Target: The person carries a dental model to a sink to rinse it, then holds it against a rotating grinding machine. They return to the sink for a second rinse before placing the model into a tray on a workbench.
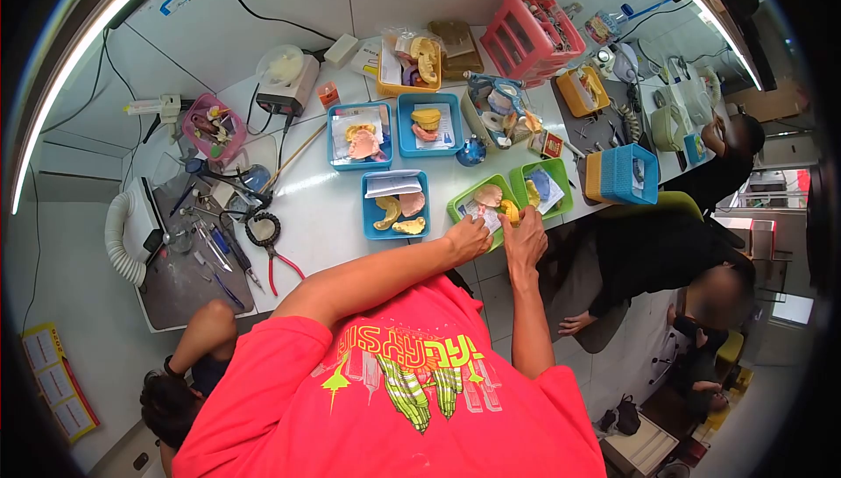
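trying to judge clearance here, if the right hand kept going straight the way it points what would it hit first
Probably the yellow dental cast in the green tray that the right hand already touches; beyond it lies the second green tray. Depth is unclear.

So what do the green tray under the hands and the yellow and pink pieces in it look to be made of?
The green tray looks like moulded plastic: even bright colour, smooth rim with a slight sheen. The yellow piece by the right hand and the pink piece near the left hand look matt and chalky, possibly plaster or wax; too small to tell.
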